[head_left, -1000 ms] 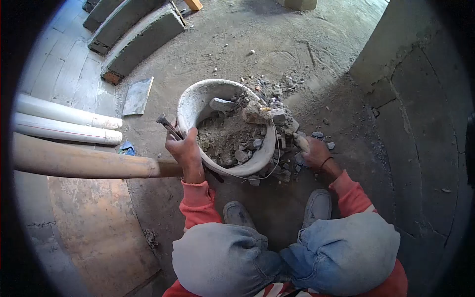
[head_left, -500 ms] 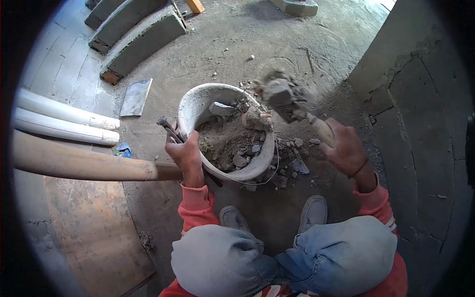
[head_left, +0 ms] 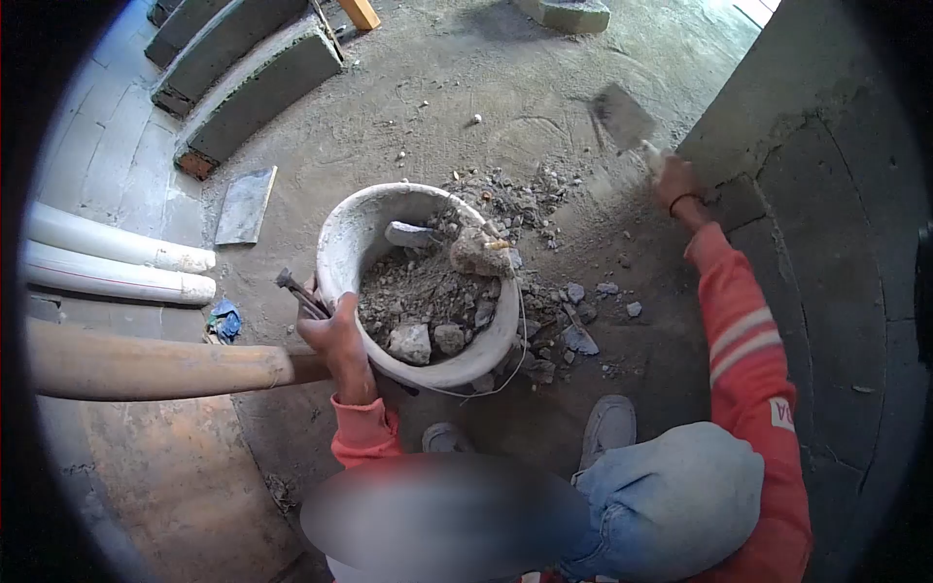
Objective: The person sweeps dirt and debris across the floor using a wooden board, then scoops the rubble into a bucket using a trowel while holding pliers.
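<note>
A whitish bucket (head_left: 335, 233) stands on the floor before me, holding grey rubble (head_left: 413, 291) with broken chunks. My left hand (head_left: 338, 340) is closed at its left rim, with a dark metal bar (head_left: 296, 290), chisel-like with a widened end, held in the same grip. Out to the right my right hand (head_left: 677, 183) is wrapped round the handle of a trowel (head_left: 624, 119). Its flat blade, slightly blurred, is low over the dusty floor, pointing away from me. Loose debris (head_left: 520, 199) lies just beyond the bucket, and more pieces (head_left: 580, 335) lie to its right.
Curved concrete steps (head_left: 258, 87) rise at the upper left. White pipes (head_left: 117, 262) and a thick tan pole (head_left: 155, 360) extend in from the left, the pole reaching near my left hand. A flat tile (head_left: 246, 206) lies beside the steps. A wall (head_left: 816, 223) borders the right.
My right hand has swung forward with the trowel, whose load of rubble is gone from the blade. Larger chunks now show in the near part of the bucket. My left hand stays at the rim.
</note>
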Motion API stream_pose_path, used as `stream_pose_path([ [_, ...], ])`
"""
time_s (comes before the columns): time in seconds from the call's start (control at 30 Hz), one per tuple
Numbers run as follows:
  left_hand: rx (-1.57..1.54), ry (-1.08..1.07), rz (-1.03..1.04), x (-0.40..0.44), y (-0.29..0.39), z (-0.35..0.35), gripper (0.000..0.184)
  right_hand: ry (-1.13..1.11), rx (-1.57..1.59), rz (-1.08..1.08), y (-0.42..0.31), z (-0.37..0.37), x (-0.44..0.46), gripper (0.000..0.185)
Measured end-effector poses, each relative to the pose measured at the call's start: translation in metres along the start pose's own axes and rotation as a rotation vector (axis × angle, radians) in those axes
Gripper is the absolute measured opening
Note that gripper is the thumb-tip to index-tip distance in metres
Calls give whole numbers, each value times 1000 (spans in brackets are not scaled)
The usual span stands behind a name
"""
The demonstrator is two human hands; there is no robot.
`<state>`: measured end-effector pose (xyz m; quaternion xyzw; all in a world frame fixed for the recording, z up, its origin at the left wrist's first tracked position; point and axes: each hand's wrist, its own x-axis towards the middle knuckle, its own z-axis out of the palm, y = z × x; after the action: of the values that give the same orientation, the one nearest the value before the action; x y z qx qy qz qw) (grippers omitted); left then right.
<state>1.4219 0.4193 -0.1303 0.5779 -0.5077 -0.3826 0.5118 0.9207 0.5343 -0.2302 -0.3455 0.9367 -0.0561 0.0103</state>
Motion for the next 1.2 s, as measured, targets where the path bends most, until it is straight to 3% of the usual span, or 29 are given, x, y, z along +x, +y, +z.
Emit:
stream_pose_path([
  [0.1,15,18,-1,0,0,-2,45,-55,-105,82,35,17,58,34],
  [0.17,220,156,-120,0,0,-1,45,-61,-121,102,33,14,78,34],
  [0.2,19,26,-27,1,-3,-3,45,-68,-132,124,31,12,87,34],
  [0.3,-3,23,-22,1,0,-1,46,-78,-129,146,11,32,89,33],
  [0.33,-5,-41,-6,4,-1,-2,48,-176,-124,8,2,39,84,33],
  [0.43,-18,-33,-13,6,-2,-2,49,-206,-22,-78,-17,58,37,38],
  [0.53,8,-7,-18,6,-3,-3,48,-127,13,-336,-16,70,14,32],
  [0.6,40,-12,-29,8,-3,-3,48,-165,-89,-160,-37,27,2,31],
  [0.67,42,-48,-35,9,-4,-7,51,7,-9,-67,4,67,54,31],
  [0.7,47,-44,-38,9,-5,-8,51,1,-8,-71,9,69,64,31],
  [0.77,-5,-9,-66,8,-6,-6,54,41,-86,121,16,66,76,30],
  [0.9,62,59,-124,8,-9,-6,54,-176,-69,-15,-26,31,28,31],
  [0.97,53,36,-100,8,-1,-2,54,-257,-148,-94,-33,45,9,42],
  [1.0,4,-65,-49,16,-11,-8,54,-235,-98,-142,-39,43,-9,43],
  [1.13,-36,-65,-47,18,-14,-7,55,-316,-21,-302,-66,7,-56,46],
  [1.2,-5,-60,-36,19,-17,-8,55,-197,12,-236,-53,23,-34,45],
])
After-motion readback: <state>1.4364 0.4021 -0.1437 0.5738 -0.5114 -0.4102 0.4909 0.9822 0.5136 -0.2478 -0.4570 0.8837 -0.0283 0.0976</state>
